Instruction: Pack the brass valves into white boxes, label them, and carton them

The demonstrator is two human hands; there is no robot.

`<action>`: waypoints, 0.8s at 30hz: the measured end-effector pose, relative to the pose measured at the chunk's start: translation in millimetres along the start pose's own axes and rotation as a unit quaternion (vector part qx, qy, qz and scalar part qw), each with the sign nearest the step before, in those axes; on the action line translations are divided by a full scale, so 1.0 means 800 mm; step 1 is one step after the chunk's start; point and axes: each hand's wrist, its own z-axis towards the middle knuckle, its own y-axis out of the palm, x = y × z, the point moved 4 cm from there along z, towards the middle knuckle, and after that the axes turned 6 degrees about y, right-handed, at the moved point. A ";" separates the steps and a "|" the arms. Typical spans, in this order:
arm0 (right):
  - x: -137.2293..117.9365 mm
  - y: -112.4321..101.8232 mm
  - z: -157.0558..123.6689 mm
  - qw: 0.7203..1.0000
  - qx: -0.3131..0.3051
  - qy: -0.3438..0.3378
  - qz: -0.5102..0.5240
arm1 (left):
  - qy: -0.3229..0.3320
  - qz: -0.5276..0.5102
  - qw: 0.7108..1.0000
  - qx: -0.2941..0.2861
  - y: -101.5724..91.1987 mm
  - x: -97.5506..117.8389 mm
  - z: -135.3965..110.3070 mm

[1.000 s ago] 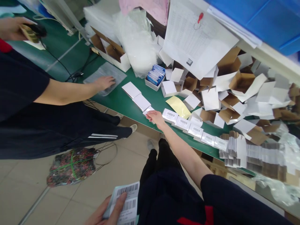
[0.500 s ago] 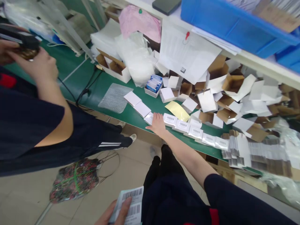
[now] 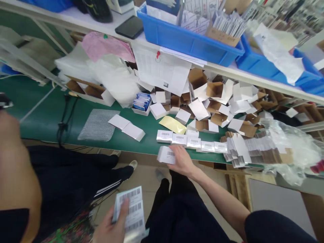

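Note:
My right hand (image 3: 182, 161) grips a small white box (image 3: 166, 155) with a barcode label, lifted just off the table's front edge. In my left hand (image 3: 113, 221), low in the view, is a sheet of barcode labels (image 3: 133, 211), with the thumb lying across it. A row of labelled white boxes (image 3: 179, 138) runs along the edge of the green table (image 3: 149, 147), to the right of my lifted box. Two white boxes (image 3: 128, 126) with no visible label lie end to end on the left.
Open white cartons (image 3: 199, 108) crowd the back of the table beside a yellow sheet (image 3: 172, 124). Flattened cartons (image 3: 258, 148) are stacked at the right. Bubble wrap (image 3: 97, 125) lies left. Blue bins (image 3: 187, 40) stand on the shelf above. A co-worker's arm (image 3: 17, 168) is at far left.
My right hand has picked a labelled box out of the row and drawn it off the table toward me. My left hand still holds the labels. The view has shifted to the right.

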 end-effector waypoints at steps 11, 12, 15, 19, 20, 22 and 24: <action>0.192 -0.140 -0.129 0.980 0.127 0.124 -0.086 | 0.179 -0.174 0.968 0.037 0.090 0.173 0.166; 0.205 -0.146 -0.134 0.979 0.126 0.128 -0.094 | 0.191 -0.170 0.966 0.046 0.098 0.189 0.185; 0.239 -0.162 -0.138 0.977 0.118 0.134 -0.112 | 0.216 -0.147 0.963 0.067 0.125 0.233 0.243; 0.277 -0.179 -0.136 0.979 0.098 0.133 -0.123 | 0.236 -0.084 0.965 0.077 0.161 0.282 0.303; 0.287 -0.183 -0.136 0.978 0.095 0.136 -0.123 | 0.241 -0.066 0.965 0.078 0.169 0.292 0.313; 0.306 -0.193 -0.135 0.975 0.097 0.155 -0.123 | 0.255 -0.031 0.963 0.082 0.182 0.307 0.325; 0.324 -0.203 -0.136 0.970 0.101 0.181 -0.124 | 0.276 0.003 0.957 0.087 0.192 0.319 0.324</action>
